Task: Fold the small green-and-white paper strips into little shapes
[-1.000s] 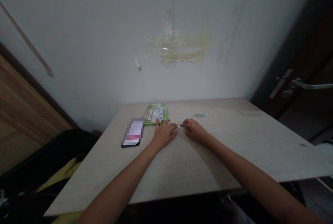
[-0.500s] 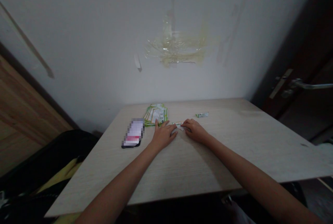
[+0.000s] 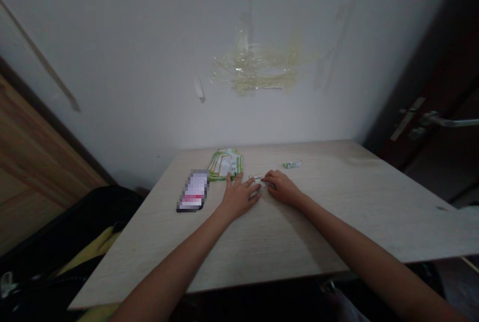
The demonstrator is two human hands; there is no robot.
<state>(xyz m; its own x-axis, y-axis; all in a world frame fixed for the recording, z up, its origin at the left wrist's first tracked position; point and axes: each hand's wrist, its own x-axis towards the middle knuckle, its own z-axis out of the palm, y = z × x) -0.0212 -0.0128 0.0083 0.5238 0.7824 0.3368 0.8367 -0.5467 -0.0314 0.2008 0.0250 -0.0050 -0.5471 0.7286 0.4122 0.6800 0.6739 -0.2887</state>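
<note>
A small folded strip of white and green wrapper (image 3: 256,177) lies on the table between my hands. My right hand (image 3: 283,187) has its fingers curled down onto the strip's right end. Resting on the tabletop just left of and in front of the strip, my left hand (image 3: 238,199) has its fingers spread and holds nothing. Behind my left fingertips sits a fanned stack of green and white printed packets (image 3: 226,162). Another small folded green and white wrapper (image 3: 292,164) lies by itself beyond my right hand.
A phone (image 3: 193,190) with a blurred-out screen lies left of my left hand. The pale wooden table (image 3: 337,167) meets a wall (image 3: 157,63) marked with old tape. A dark door with a metal handle (image 3: 449,121) stands at the right. Dark bags (image 3: 82,222) are at the left.
My left hand has drawn slightly toward me and its fingers have spread, off the strip's near side. My right hand stays on the strip's right end.
</note>
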